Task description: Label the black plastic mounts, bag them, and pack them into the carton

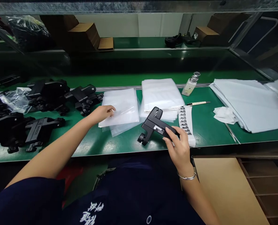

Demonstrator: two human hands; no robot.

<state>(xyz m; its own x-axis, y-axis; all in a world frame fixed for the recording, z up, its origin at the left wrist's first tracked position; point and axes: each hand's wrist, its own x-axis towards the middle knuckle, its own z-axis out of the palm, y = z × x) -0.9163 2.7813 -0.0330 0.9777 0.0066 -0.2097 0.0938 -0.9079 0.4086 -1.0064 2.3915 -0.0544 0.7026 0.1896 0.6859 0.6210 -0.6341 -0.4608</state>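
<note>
My right hand (180,146) grips a black plastic bracket (154,125) with a small white label on its side, held just above the green bench near its front edge. My left hand (103,112) reaches forward and rests its fingers on the left edge of a stack of clear plastic bags (122,107). A second, taller stack of bags (161,93) lies right behind the bracket. A strip of printed labels (184,120) lies beside my right hand.
Many black brackets (45,97) are piled at the left of the green bench (207,131). A small liquid bottle (190,84), a pen (198,103), a crumpled white wipe (224,114) and large white sheets (251,103) lie to the right. A cardboard box with dividers (235,184) stands below right.
</note>
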